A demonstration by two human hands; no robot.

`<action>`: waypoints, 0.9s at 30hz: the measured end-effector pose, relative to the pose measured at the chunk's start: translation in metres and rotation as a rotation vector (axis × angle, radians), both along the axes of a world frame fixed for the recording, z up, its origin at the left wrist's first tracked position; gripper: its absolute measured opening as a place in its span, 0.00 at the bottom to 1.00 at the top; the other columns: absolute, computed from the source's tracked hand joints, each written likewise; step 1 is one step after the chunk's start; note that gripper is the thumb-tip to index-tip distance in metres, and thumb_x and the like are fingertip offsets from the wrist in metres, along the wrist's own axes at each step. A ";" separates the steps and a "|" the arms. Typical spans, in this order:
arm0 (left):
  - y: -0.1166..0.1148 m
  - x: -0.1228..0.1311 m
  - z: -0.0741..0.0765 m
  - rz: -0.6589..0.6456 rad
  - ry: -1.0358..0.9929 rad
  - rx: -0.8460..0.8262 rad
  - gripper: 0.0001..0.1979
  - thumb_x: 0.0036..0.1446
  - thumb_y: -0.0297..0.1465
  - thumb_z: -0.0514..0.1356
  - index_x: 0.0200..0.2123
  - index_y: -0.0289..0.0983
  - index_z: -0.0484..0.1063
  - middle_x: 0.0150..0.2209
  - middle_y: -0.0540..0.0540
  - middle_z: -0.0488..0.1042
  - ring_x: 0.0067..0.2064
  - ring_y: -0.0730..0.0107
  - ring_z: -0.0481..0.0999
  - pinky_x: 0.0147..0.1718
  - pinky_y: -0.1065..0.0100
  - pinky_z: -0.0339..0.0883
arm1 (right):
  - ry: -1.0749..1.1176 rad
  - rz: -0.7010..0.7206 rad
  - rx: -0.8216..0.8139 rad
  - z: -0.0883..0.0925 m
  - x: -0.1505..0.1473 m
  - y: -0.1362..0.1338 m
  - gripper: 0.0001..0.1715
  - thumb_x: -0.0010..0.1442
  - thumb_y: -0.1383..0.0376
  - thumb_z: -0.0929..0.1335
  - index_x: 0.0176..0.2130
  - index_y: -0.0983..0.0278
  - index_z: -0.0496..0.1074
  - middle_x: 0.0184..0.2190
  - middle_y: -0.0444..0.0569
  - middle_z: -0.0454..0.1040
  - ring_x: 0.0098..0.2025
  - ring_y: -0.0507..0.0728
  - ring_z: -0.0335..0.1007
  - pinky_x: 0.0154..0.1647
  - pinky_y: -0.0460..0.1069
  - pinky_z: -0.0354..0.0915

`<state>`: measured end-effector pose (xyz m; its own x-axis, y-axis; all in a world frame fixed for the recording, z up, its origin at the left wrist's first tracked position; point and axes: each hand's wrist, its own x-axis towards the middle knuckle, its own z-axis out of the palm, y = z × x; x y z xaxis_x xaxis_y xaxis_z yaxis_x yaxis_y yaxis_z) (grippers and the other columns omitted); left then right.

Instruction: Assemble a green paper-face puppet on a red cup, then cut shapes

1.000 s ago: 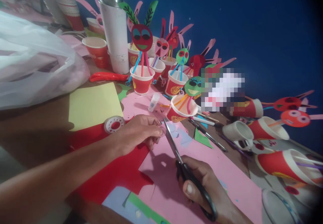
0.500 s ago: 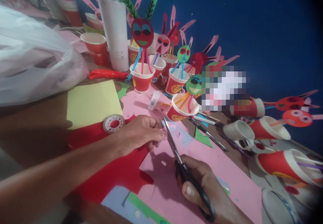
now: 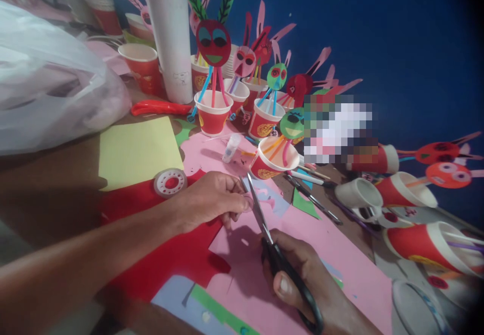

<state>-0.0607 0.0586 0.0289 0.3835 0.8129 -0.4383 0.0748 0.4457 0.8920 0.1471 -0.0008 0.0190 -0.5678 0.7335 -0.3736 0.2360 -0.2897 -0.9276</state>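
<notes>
My left hand (image 3: 219, 198) is closed in a pinch on a small pink paper piece (image 3: 248, 200), most of it hidden by the fingers. My right hand (image 3: 298, 279) grips black-handled scissors (image 3: 267, 229), thumb through one loop. The two blades stand slightly apart, their tips pointing up and away beside the pinched piece. Beneath both hands lies pink paper (image 3: 340, 269), with red paper (image 3: 166, 249) under my left forearm. A white tape roll (image 3: 170, 183) rests on the red paper, left of my left hand.
Red-and-white cups (image 3: 214, 118) with paper-faced figures stand beyond the hands. A white flask (image 3: 170, 43), red cutter (image 3: 161, 108) and plastic bag (image 3: 53, 83) are at the back left. Pens (image 3: 313, 199), a white mug (image 3: 358, 198) and tipped cups (image 3: 423, 244) lie right.
The view has shifted slightly. Both hands keep nearly the same places, and the scissor blades remain slightly apart beside the pink piece.
</notes>
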 end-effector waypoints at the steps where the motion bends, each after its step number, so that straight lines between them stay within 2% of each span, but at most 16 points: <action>1: 0.000 0.000 0.000 -0.006 0.000 -0.005 0.04 0.43 0.28 0.60 0.20 0.34 0.68 0.14 0.54 0.68 0.16 0.78 0.68 0.16 0.76 0.57 | 0.004 0.004 -0.002 0.000 0.000 0.000 0.25 0.50 0.47 0.69 0.35 0.64 0.64 0.23 0.40 0.58 0.24 0.49 0.48 0.22 0.44 0.48; 15: -0.001 0.001 0.001 -0.007 -0.011 -0.032 0.04 0.43 0.26 0.60 0.20 0.33 0.68 0.13 0.54 0.68 0.15 0.79 0.68 0.15 0.77 0.57 | 0.014 0.015 0.008 0.000 -0.001 0.000 0.23 0.52 0.48 0.69 0.37 0.64 0.64 0.24 0.39 0.57 0.25 0.49 0.48 0.23 0.44 0.48; 23: 0.000 0.001 0.002 0.007 -0.020 -0.055 0.03 0.43 0.23 0.60 0.20 0.33 0.69 0.12 0.55 0.68 0.15 0.79 0.68 0.14 0.79 0.58 | 0.014 -0.009 0.022 0.000 -0.002 0.000 0.23 0.51 0.48 0.69 0.34 0.64 0.64 0.23 0.39 0.56 0.24 0.49 0.48 0.23 0.43 0.49; 27: 0.000 0.002 0.002 0.009 -0.021 -0.036 0.07 0.43 0.22 0.59 0.16 0.33 0.67 0.12 0.54 0.68 0.15 0.79 0.69 0.15 0.79 0.60 | 0.010 -0.012 0.031 0.001 -0.002 0.002 0.23 0.51 0.48 0.69 0.32 0.64 0.64 0.23 0.39 0.56 0.24 0.49 0.48 0.23 0.43 0.49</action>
<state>-0.0592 0.0585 0.0306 0.3862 0.8000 -0.4592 0.0519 0.4781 0.8767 0.1446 0.0008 0.0200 -0.5621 0.7517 -0.3451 0.2236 -0.2636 -0.9384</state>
